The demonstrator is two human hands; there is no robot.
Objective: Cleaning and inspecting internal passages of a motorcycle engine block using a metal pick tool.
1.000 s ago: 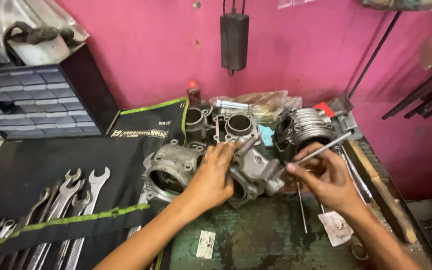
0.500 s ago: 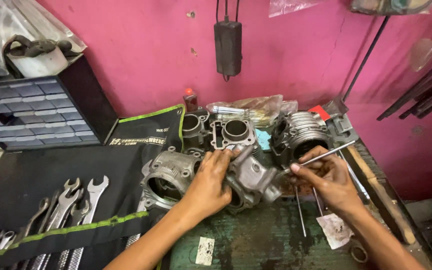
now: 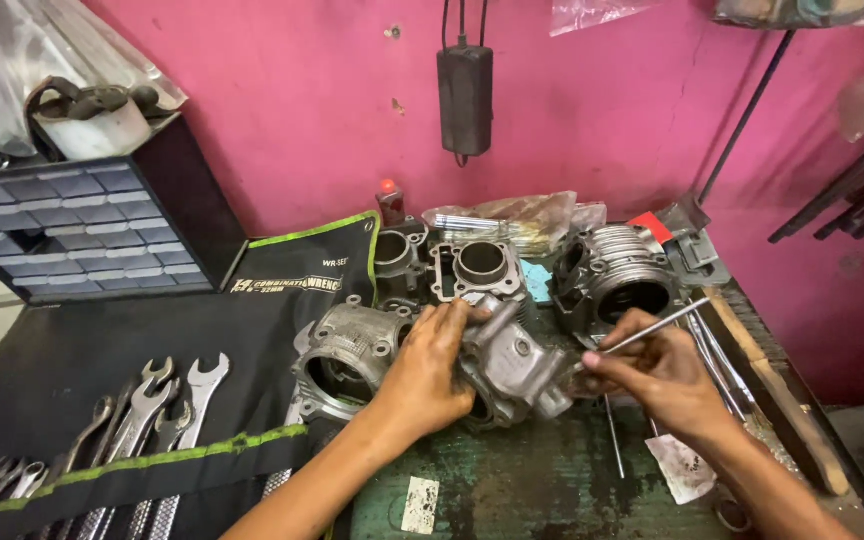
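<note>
A: What are the hands doing?

B: The left hand (image 3: 430, 375) is wrapped over a grey metal engine part (image 3: 512, 362), holding it down on the green counter (image 3: 542, 490). The right hand (image 3: 652, 378) pinches a thin metal rod (image 3: 652, 328) with its fingers closed around it. The rod's low end is right at the engine part

A: Where is that engine part?

B: In the middle of the counter, between the two hands. Just to its left sits another grey engine part with a big round hole (image 3: 347, 358), touching the left hand's side

A: What else is there?

B: Behind them stand a square cylinder block (image 3: 480, 264) and a round finned cylinder (image 3: 620, 272), close to the pink wall (image 3: 592, 110). On the left lies a black tool roll (image 3: 102, 350) with shiny wrenches (image 3: 152, 410) tucked in a green-edged pocket. A box of small drawers (image 3: 72, 235) stands at the far left. More thin rods (image 3: 612, 440) lie on the counter under the right hand
</note>
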